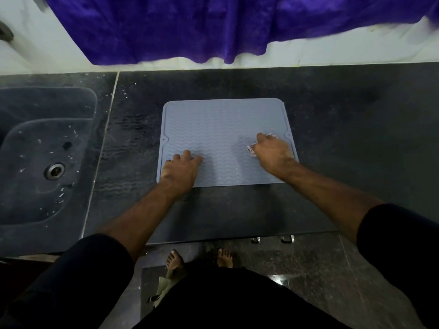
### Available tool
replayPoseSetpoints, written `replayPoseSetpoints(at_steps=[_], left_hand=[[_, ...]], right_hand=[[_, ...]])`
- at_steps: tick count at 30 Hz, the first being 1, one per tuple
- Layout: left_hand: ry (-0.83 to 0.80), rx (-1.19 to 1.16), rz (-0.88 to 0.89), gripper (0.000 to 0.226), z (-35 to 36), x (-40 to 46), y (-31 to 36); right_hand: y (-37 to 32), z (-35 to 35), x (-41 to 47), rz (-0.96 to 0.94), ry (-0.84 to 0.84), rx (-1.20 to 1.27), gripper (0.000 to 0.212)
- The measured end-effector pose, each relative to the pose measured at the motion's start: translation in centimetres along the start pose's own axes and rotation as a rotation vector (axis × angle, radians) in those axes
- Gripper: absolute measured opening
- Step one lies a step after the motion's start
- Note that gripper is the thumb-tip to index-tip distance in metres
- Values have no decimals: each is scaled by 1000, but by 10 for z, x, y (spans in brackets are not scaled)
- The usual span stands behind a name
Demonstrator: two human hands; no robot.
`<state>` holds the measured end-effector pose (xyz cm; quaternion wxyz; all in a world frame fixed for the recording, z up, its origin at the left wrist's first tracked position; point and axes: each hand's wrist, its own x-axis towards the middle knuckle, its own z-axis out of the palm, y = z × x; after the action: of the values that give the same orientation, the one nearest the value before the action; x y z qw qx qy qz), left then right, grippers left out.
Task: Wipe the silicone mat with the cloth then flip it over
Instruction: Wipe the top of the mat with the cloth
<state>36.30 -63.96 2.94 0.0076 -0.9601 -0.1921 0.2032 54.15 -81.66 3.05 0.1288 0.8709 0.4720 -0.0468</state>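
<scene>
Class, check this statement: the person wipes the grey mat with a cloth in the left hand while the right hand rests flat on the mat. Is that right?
No, the hands are swapped. The head view shows the right hand gripping the cloth on the mat, while the left hand rests on the mat.

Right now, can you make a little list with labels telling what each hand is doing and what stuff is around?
mat: blue-grey mat, lying flat on the dark counter
left hand: left hand rests on the mat's near left part, fingers spread
right hand: right hand grips a bunched cloth against the mat's right side
sink: dark sink to the left of the mat, with a metal drain
behind: purple fabric hanging over the wall
flip: not yet done
</scene>
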Motion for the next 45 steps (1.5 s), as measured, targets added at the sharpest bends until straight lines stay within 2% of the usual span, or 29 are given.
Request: replayPoseSetpoints(at_steps=[4,6,11,14,17,19,22,25,27,30,33,36,40,42,45], left_hand=[[-15,0,-21,55,-1,-1,1],[-31,-15,-26,53,-2,1,3],[-60,-48,-40,48,-11,8,13],[-69,-21,-34,49,-17,8,14],[-69,-6,-22,51,-18,6,15],[-62,-13,-23,51,-16,6,15],[-70,-3,-25,54,-17,6,17],[-74,4,-19,58,-18,8,15],[-70,-4,-20,58,-17,6,14],[-46,-26,-20,58,-14,6,14],[-47,-30,-15,59,-12,8,13],[-53,-23,-5,60,-12,10,13],[-48,-52,-13,59,-9,8,11],[-37,-69,-16,58,-7,7,11],[-32,-70,-9,59,-5,8,10]], right_hand=[[42,-7,-5,76,-80,-30,29],[49,-9,-4,127,-61,-9,30],[23,4,-12,20,-31,-29,33],[42,4,-21,41,-29,12,27],[71,0,-19,119,-82,-40,38],[76,-1,-13,188,-65,15,42],[61,7,-12,125,9,48,36],[62,13,-22,67,-6,24,35],[82,9,-22,122,-59,45,39],[102,2,-21,223,-99,46,31],[72,9,-21,138,12,142,30],[34,21,-30,4,-13,137,35],[56,19,-37,55,-65,119,42],[68,16,-36,106,-80,81,40],[51,11,-31,109,-2,159,33]])
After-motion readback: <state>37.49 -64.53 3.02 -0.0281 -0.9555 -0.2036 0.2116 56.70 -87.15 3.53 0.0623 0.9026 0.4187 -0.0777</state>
